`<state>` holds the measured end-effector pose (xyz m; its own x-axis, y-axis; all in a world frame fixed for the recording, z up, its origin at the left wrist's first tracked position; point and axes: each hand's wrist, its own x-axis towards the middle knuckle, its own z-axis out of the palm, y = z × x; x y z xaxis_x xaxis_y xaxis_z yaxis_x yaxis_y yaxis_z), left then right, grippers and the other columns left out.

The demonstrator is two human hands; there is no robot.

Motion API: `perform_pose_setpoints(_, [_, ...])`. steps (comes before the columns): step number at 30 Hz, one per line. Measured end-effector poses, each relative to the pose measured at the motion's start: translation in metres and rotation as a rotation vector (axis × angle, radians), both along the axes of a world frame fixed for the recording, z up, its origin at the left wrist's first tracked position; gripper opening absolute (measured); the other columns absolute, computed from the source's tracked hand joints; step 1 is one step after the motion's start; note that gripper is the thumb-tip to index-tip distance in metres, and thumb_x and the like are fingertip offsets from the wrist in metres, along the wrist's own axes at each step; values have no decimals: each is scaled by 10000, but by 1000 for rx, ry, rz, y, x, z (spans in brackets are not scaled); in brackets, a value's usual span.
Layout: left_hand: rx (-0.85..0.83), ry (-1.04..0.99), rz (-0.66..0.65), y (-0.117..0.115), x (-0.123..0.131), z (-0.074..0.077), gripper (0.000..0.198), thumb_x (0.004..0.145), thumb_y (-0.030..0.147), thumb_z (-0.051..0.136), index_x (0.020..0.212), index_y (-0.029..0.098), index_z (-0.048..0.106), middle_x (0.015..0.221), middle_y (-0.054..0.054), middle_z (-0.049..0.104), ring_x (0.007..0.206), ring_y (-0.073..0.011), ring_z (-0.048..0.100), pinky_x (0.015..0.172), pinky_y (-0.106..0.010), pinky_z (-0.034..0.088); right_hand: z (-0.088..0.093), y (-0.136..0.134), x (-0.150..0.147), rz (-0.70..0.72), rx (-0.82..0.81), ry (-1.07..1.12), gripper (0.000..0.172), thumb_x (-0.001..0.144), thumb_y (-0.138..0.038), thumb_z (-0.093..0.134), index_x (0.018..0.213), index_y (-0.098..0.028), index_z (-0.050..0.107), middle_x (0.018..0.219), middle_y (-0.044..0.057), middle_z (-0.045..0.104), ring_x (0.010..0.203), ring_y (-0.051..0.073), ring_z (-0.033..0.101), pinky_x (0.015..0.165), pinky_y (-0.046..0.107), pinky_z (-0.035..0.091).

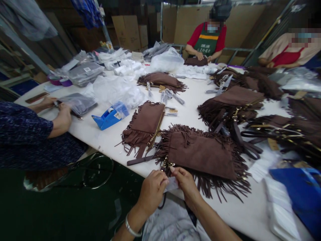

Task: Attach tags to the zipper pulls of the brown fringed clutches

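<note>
A brown fringed suede bag (200, 152) lies on the white table (190, 110) right in front of me. At its near edge, by the gold hardware, my left hand (151, 190) and my right hand (187, 184) both pinch a small white piece of paper or film (172, 183). A silver bracelet sits on my left wrist. A second fringed bag (144, 125) with a gold zipper lies just to the left.
A blue tape dispenser (109, 117) sits left of the bags. More brown fringed bags (233, 103) and clear plastic bags (117, 88) cover the table. A person in dark blue (27, 137) handles a grey packet at left; two people work at the far end. A blue box (298, 194) stands at right.
</note>
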<state>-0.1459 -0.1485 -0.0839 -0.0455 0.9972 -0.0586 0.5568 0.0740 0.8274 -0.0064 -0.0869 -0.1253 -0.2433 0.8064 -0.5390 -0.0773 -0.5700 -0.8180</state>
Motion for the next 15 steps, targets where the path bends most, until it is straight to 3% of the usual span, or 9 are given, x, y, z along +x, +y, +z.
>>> perform_pose_setpoints(4, [-257, -532, 128, 1, -2, -12, 225, 849, 372, 573, 763, 166, 600, 685, 2, 592, 628, -134, 500, 595, -238, 367, -5, 2, 4, 50, -94, 97, 433, 626, -525, 777, 731, -166, 560, 479, -72, 480, 395, 50, 366, 391, 174, 261])
perform_pose_setpoints(7, [-345, -780, 205, 3, -5, -20, 309, 772, 447, 668, 764, 146, 595, 673, 1, 605, 577, -99, 469, 565, -210, 339, -1, 3, 4, 129, -165, 170, 434, 590, -470, 809, 769, -160, 564, 499, -67, 505, 416, 43, 392, 414, 160, 303])
perform_pose_setpoints(10, [-401, -825, 257, 2, -8, -22, 356, 730, 474, 712, 782, 137, 609, 658, -2, 604, 547, -83, 455, 532, -193, 315, 5, 5, 3, 196, -193, 152, 438, 576, -481, 804, 702, -167, 526, 495, -57, 518, 419, 42, 409, 420, 155, 317])
perform_pose_setpoints(15, [-409, -730, 333, -10, -14, -21, 381, 685, 493, 742, 709, 134, 614, 603, 4, 576, 512, -86, 447, 484, -191, 301, 5, 6, 2, 214, -132, 60, 441, 611, -497, 782, 646, -173, 485, 499, -39, 550, 421, 49, 434, 424, 160, 322])
